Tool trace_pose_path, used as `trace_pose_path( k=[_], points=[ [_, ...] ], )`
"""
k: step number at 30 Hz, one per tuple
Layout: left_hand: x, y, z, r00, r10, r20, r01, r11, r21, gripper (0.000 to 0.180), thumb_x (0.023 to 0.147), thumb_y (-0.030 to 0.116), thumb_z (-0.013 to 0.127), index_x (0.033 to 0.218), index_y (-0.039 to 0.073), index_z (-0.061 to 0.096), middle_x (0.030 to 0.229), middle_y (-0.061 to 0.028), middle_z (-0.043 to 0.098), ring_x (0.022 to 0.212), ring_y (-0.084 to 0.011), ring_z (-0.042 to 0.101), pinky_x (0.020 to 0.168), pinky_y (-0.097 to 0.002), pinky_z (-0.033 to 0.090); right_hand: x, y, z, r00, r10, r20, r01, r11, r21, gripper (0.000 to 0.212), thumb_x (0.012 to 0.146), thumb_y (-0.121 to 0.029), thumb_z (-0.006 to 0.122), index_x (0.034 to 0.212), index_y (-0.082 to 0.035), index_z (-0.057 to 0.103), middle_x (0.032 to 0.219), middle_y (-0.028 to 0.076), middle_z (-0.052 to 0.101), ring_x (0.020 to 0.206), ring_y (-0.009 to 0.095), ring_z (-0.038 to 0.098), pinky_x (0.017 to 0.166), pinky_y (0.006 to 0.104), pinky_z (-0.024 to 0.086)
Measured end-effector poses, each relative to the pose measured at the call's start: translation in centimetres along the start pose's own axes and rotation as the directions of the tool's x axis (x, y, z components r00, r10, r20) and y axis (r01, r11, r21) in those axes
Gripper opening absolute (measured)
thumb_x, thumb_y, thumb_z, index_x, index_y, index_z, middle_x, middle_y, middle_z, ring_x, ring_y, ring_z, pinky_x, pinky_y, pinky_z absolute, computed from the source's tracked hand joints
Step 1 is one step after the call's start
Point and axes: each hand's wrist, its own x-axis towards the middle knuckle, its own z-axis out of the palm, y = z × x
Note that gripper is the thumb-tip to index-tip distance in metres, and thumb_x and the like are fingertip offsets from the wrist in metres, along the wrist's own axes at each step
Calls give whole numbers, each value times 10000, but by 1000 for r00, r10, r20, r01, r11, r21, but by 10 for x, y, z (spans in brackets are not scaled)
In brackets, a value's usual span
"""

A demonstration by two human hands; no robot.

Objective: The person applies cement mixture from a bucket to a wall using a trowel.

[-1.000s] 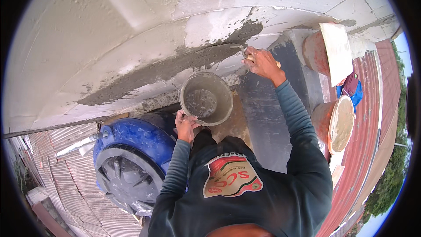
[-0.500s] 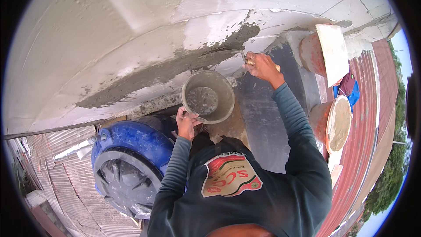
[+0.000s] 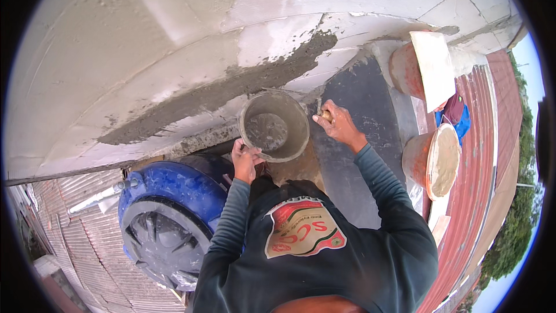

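The grey bucket [image 3: 299,132], with wet mortar [image 3: 266,130] in its bottom, is held beyond and to the right of the blue tank [image 3: 174,179]. Its rim is pinched by the left hand [image 3: 245,161], the fingers clamped on the edge. Farther right of the tank, a trowel [image 3: 326,116] is gripped by the right hand [image 3: 339,123], the fingers curled around its handle (the blade can hardly be made out). Beyond the tank, a dark mortar band [image 3: 214,98] is spread along the pale wall [image 3: 197,61].
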Motion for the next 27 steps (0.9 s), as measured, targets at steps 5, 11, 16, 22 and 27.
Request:
trace_pose_path(
  k=[5,11,16,22,27],
  points=[
    [-4,-2,0,998,56,-15,-54,996,65,347,799,-107,585,1067,90,491,934,-94,672,718,-203,707,577,-350,625,-13,5,61,955,3,297,119,912,-392,444,867,-276,662,1205,0,583,838,188,692,817,381,689,695,495,547],
    [-17,1,9,995,101,-9,-98,985,145,358,793,-127,585,1070,83,502,927,-73,667,716,-172,684,577,-322,615,22,0,98,933,-41,358,239,814,-529,247,868,-231,618,1034,-53,656,886,132,711,843,330,701,707,435,552],
    [-19,-9,0,991,132,-13,-129,983,129,352,797,-120,587,1065,94,511,933,-73,672,714,-190,697,578,-342,617,2,-14,104,843,-31,537,293,863,-411,226,891,-209,595,1034,-46,663,988,169,711,926,349,697,798,456,553],
    [-36,-10,-11,991,105,-85,-100,993,57,322,798,-95,594,1037,104,508,915,-63,668,704,-189,698,583,-351,615,30,-32,12,902,-28,430,154,953,-261,301,927,-264,610,1109,-24,629,965,214,699,975,395,672,828,500,527],
    [-36,-15,-21,988,87,-124,-79,994,71,307,807,-94,581,1036,96,507,906,-69,666,705,-182,693,577,-342,619,85,12,27,956,-158,248,254,870,-423,379,923,-275,623,1199,-22,562,917,223,698,924,424,664,815,534,504]
  ],
)
